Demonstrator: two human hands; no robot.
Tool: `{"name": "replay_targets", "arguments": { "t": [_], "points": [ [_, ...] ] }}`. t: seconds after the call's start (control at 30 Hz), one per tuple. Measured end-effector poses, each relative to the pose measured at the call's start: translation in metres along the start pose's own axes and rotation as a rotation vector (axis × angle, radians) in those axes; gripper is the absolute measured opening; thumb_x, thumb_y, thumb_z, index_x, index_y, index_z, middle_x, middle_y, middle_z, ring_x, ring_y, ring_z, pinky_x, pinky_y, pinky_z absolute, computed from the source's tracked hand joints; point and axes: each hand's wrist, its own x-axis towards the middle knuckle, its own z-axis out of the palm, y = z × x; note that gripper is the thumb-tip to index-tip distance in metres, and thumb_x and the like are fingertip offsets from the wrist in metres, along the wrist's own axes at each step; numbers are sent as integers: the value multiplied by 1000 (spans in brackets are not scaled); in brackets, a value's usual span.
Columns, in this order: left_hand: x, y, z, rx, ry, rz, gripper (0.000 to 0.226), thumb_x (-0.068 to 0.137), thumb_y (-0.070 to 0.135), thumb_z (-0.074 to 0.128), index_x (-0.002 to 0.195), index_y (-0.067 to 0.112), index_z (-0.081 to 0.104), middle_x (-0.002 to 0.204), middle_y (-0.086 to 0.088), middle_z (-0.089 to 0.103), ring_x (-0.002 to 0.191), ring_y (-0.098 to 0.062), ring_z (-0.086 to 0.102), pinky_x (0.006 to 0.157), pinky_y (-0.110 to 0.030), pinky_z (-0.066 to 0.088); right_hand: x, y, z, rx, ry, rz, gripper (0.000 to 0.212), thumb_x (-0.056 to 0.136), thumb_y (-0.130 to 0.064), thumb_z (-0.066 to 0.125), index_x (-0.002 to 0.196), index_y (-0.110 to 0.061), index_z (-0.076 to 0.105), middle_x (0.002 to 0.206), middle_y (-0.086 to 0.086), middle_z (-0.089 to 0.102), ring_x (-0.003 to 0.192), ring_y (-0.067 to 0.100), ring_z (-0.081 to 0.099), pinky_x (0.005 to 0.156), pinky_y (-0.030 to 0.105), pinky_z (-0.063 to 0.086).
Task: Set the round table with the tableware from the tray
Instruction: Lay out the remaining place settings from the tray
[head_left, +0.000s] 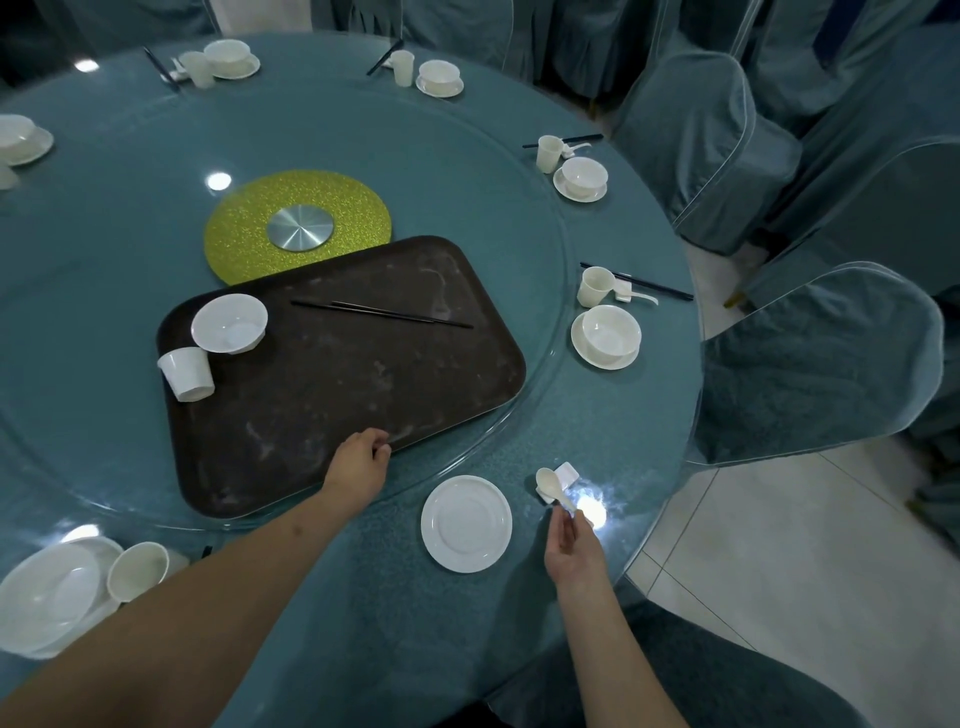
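Right hand pinching a white spoon, bowl end lowered onto the small rest beside the saucer, likely to finish this setting. Left hand curled over the near rim of the tray, seemingly steadying it. Bowl, cup and chopsticks left on the tray, on the table. No readable writing anywhere.

Left-edge plate and cup cut off
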Motion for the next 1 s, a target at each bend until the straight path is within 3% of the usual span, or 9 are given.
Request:
{"name": "replay_targets", "arguments": {
  "t": [0.1, 0.2, 0.37, 0.53, 0.67, 0.87, 1.0],
  "points": [
    [-1, 0, -1, -1, -4, 1, 31, 100, 21, 51, 126, 8, 60, 119, -13, 62, 110, -29, 58, 100, -39, 46, 2, 2, 0, -6, -17, -16, 34, 97, -7, 67, 130, 0, 62, 106, 12, 70, 93, 19, 70, 66, 30, 63],
    [-1, 0, -1, -4, -7, -1, 31, 100, 22, 50, 127, 8, 59, 119, -12, 62, 110, -28, 58, 100, -37, 45, 5, 3, -2, -6, -38, -24, 36, 98, -9, 65, 133, 0, 60, 109, 11, 70, 94, 17, 69, 59, 27, 62],
    [-2, 0, -1, -13, -10, 0, 31, 100, 21, 50, 127, 8, 59, 118, -13, 63, 110, -28, 57, 99, -36, 45, 7, 4, -3, -51, -68, -46, 38, 100, -10, 62, 136, 2, 57, 134, 12, 64, 99, 14, 68, 58, 22, 60],
    [-2, 3, -3, -36, -22, -25, 32, 101, 23, 49, 128, 9, 59, 120, -11, 61, 110, -26, 58, 98, -36, 46, -5, 11, 1, -64, -55, -4, 32, 98, -11, 66, 128, -1, 63, 110, 10, 70, 98, 16, 68, 54, 23, 59],
    [1, 5, -7, -64, -22, -46, 32, 100, 23, 48, 127, 10, 59, 120, -10, 63, 110, -25, 58, 98, -36, 47, -16, 22, 13, -118, -85, -5, 26, 98, -9, 65, 123, -1, 63, 106, 11, 70, 97, 18, 68, 58, 26, 62],
    [11, 8, -20, -125, -5, -69, 29, 100, 22, 50, 124, 11, 61, 118, -7, 66, 107, -22, 61, 96, -34, 49, -25, 42, 59, -377, -123, -119, 12, 100, -13, 63, 105, -2, 61, 89, 9, 64, 82, 19, 65, 60, 26, 61],
    [26, 6, -36, -131, 33, -63, 23, 98, 24, 55, 116, 13, 66, 110, -5, 68, 100, -21, 63, 91, -31, 50, -28, 66, 101, -614, -218, -273, 7, 95, -8, 68, 91, -7, 62, 80, 11, 65, 71, 22, 64, 65, 31, 51]
  ]
}}
